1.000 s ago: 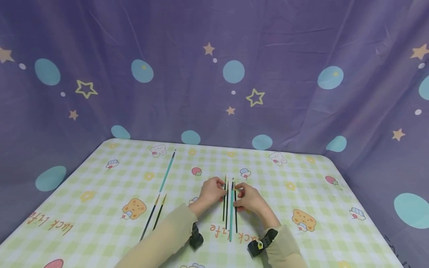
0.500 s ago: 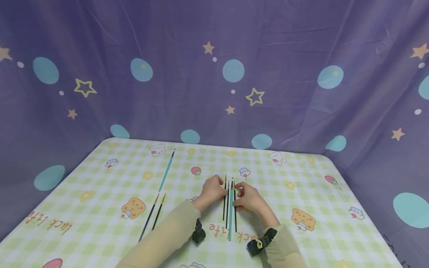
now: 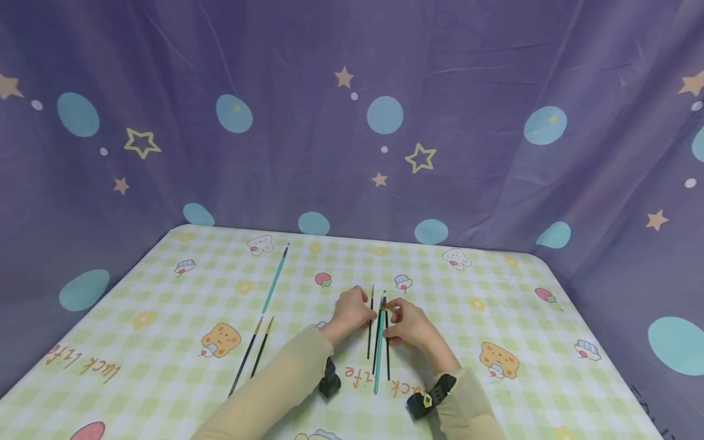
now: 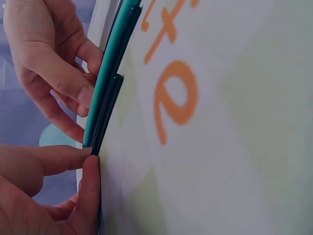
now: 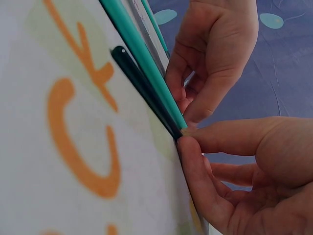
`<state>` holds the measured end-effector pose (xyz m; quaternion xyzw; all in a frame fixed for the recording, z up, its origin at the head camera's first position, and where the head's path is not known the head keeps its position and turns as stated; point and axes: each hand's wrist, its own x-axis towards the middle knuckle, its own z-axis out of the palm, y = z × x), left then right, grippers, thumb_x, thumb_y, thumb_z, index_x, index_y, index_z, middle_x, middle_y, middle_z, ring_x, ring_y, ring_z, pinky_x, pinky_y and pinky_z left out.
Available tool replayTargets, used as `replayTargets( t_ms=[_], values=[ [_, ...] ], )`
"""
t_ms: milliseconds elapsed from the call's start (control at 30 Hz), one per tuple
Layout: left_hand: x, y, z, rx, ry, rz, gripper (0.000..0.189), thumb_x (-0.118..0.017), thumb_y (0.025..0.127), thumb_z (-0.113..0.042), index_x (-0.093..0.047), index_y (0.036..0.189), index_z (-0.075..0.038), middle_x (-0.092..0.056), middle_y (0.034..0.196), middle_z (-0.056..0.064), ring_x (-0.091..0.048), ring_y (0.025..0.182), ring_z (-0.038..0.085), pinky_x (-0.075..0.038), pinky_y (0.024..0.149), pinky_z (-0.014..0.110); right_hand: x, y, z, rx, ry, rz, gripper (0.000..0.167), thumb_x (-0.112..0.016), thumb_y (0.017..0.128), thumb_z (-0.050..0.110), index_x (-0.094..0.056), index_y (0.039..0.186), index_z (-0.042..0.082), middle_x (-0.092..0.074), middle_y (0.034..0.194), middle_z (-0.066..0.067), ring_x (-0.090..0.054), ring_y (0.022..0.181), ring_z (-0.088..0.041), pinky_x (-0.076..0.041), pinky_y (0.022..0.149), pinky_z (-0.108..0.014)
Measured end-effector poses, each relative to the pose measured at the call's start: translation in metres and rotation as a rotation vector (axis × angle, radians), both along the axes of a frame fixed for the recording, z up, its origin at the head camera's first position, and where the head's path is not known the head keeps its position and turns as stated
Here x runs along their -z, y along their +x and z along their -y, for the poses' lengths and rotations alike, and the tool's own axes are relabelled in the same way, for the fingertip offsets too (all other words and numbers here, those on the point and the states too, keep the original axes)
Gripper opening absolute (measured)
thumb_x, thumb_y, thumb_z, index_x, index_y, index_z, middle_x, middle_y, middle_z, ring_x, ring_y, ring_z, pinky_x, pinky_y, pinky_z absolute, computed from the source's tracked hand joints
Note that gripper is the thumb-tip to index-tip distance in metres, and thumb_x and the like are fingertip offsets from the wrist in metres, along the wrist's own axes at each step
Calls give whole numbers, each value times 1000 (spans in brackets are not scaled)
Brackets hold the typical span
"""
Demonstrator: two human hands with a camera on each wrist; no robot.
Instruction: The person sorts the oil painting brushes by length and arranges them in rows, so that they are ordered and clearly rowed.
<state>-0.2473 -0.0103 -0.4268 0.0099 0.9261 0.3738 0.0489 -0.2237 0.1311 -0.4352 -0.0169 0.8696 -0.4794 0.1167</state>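
Several thin paintbrushes lie side by side at the table's middle, bristles pointing away. My left hand (image 3: 352,313) pinches a black paintbrush (image 3: 375,362) between thumb and finger, close against the teal paintbrush (image 3: 378,366). Another black paintbrush (image 3: 369,342) lies to the left, partly under the left hand's fingertips. From the other side, my right hand (image 3: 411,324) pinches a black paintbrush (image 3: 388,363), its fingertips also at the teal one. In the right wrist view, thumb and finger meet at the teal brush (image 5: 146,68) and a black brush (image 5: 142,88). Fingers partly hide the brushes' upper parts.
Left of the hands lie two black paintbrushes, one longer (image 3: 245,357) and one (image 3: 262,347) beside it. Beyond them is a teal paintbrush (image 3: 275,280). A green checked cloth (image 3: 440,391) covers the table, and a purple curtain (image 3: 308,165) hangs behind.
My left hand has shifted slightly right, bringing its black paintbrush up against the teal one, whose far end now leans more to the right. The right hand has hardly moved.
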Motion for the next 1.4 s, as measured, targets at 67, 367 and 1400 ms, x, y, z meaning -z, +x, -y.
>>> replayTargets(
  t_ms=[67, 367, 1400],
  values=[
    [-2, 0, 0, 1, -8, -15, 25, -71, 70, -6, -54, 87, -3, -55, 65, 4, -51, 42, 10, -43, 52, 23, 0, 0, 0, 1, -6, -2, 56, -70, 69, -5, -48, 120, -1, -51, 82, -10, -58, 53, -12, -52, 50, -27],
    [-6, 0, 1, 16, -48, -10, 21, -70, 67, -6, -56, 81, -3, -59, 67, 5, -52, 42, 10, -45, 53, 23, 0, 0, 0, 1, -15, 8, 56, -70, 69, -5, -48, 120, -1, -51, 83, -10, -58, 53, -13, -53, 51, -27],
    [-7, 4, 15, 25, 170, 178, 35, -62, 71, 2, -55, 106, 0, -58, 85, 12, -48, 45, 14, -42, 41, 24, -2, 2, -1, 1, -28, 16, 57, -70, 69, -5, -47, 121, -1, -50, 82, -9, -57, 55, -14, -53, 51, -27]
  ],
)
